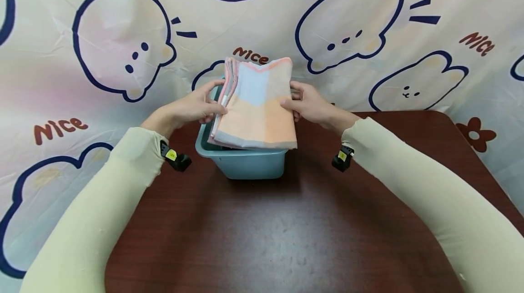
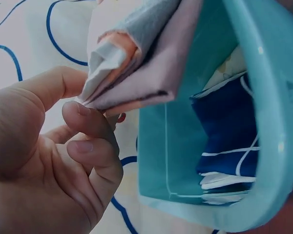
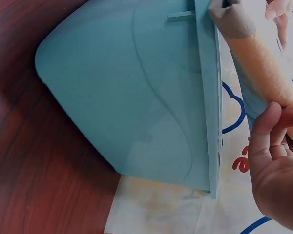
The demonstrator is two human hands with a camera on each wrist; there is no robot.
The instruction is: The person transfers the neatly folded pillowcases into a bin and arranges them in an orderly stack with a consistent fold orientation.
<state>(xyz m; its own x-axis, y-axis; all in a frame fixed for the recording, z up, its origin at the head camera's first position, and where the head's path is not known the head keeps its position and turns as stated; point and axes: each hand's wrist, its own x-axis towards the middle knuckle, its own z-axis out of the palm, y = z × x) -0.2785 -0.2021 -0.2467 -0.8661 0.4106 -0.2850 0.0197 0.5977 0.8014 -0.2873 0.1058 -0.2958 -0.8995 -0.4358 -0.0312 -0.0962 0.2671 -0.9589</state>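
A folded cloth (image 1: pixel 258 106) in peach, orange, pale blue and grey patches is held up over a blue-green plastic bin (image 1: pixel 254 165). My left hand (image 1: pixel 200 104) pinches its left edge between thumb and fingers, where several folded layers show. At the opposite edge, my right hand (image 1: pixel 304 102) grips the cloth with the thumb on the near face. In the left wrist view the folded corner of the cloth (image 2: pixel 141 73) hangs beside the bin's opening. Inside the bin lies a dark blue folded cloth (image 2: pixel 229 131) with white lines; the rest of the contents is hidden.
The bin stands at the back of a dark reddish-brown table (image 1: pixel 286 229). Right behind it hangs a pale backdrop sheet (image 1: pixel 254 24) with blue cartoon outlines. Small black cameras (image 1: pixel 178 161) are strapped at both wrists, below the sleeves.
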